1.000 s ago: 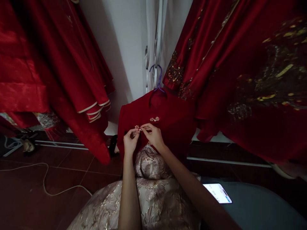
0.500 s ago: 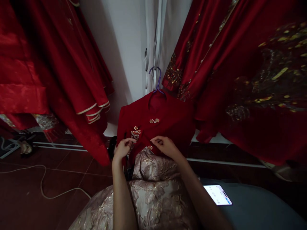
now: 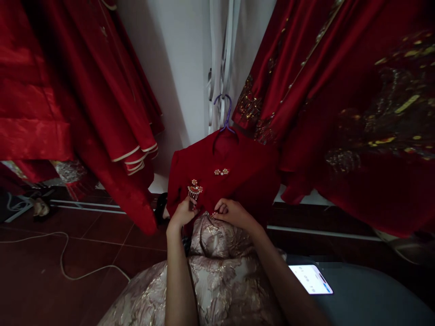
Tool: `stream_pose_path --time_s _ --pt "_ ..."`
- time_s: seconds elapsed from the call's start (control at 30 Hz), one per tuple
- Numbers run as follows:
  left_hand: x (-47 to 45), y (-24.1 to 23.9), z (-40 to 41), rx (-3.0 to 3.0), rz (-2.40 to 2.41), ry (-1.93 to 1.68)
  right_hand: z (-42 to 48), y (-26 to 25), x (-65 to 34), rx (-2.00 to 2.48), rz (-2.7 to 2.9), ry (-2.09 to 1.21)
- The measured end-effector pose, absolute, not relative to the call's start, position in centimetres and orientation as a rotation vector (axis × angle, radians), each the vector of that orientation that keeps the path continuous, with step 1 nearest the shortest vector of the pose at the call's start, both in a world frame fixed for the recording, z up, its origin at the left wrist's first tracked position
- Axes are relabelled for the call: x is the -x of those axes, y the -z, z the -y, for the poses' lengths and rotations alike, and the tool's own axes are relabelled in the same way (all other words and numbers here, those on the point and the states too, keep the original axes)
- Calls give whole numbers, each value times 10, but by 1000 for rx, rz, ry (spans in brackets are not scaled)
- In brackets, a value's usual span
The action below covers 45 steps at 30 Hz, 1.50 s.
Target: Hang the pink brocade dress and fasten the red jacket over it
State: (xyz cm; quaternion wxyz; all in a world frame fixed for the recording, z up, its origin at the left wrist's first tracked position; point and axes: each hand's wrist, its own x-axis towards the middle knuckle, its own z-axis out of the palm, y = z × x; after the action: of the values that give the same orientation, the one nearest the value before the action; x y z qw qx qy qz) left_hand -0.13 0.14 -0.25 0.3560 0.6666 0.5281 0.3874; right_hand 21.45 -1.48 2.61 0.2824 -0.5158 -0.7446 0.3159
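Note:
A red garment (image 3: 249, 167) with pearl-and-gold ornaments hangs in front of me on a purple hanger (image 3: 227, 118). On its left side my left hand (image 3: 182, 213) has its fingers bent together at the cloth, just below a fan-shaped tasselled brooch (image 3: 195, 189). My right hand (image 3: 234, 213) is closed, thumb and fingers pinching at a small beaded ornament (image 3: 214, 214) low on the garment's front, which the fingers partly cover. Higher up sits another beaded fastener (image 3: 221, 172), untouched. Pale brocade fabric (image 3: 217, 240) rises over my lap to just beneath both hands.
Red dresses (image 3: 125, 113) hang on the left, and sequinned red gowns (image 3: 374, 136) on the right. A lit phone (image 3: 311, 278) lies on a grey-green seat (image 3: 367, 290) beside me. A pale cable (image 3: 64, 253) runs across the tiled floor (image 3: 34, 280).
Both hands have moved slightly down. The right hand's fingertips have come onto the low beaded ornament, and the left hand has moved in below the brooch. The view has shifted a little.

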Motion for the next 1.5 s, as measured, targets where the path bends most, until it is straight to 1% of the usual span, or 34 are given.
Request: stream_pose_path --time_s 0.07,0.27,0.33,0.4,0.47,0.53,0.57,0.67,0.8,0.9,0.97,1.1,1.23,1.3,1.4,1.5 --pt "2 -2 -1 -1760 -1386 -1071 15 -25 -212 1369 1990 -844" --pt "3 -30 1 -1661 -1658 -1480 13 -21 -208 1399 1973 -807" --pt "1 -39 5 -1644 -1602 -1514 12 -20 -207 1438 1968 -786" --pt "-2 -41 8 -1678 -1420 -1352 13 -18 -206 1510 1973 -744" --pt "-5 -37 10 -1697 -1219 -1036 14 -17 -205 1581 1984 -704" --pt "-8 -31 11 -1669 -1107 -789 15 -17 -205 1616 1986 -681" --pt "-9 -28 10 -1652 -1096 -734 15 -18 -205 1627 1982 -673" --pt "-11 -23 8 -1645 -1155 -733 14 -20 -205 1677 1960 -661" --pt "-13 -24 6 -1644 -1244 -819 12 -23 -207 1734 1932 -679" --pt "-15 -25 5 -1627 -1213 -839 11 -23 -207 1728 1885 -679" --pt "-18 -25 5 -1619 -1164 -798 11 -23 -207 1716 1802 -784" --pt "-22 -27 6 -1566 -1112 -780 12 -27 -208 1647 1576 -1100" --pt "-25 -29 9 -1450 -1089 -637 14 -35 -209 1441 1586 -1284" --pt "-25 -29 9 -1446 -1075 -627 14 -37 -207 1375 1569 -1339" --pt "-24 -26 7 -1500 -1041 -671 14 -35 -201 1376 1497 -1343" --pt "-25 -22 3 -1504 -1052 -703 13 -30 -195 1414 1489 -1257"
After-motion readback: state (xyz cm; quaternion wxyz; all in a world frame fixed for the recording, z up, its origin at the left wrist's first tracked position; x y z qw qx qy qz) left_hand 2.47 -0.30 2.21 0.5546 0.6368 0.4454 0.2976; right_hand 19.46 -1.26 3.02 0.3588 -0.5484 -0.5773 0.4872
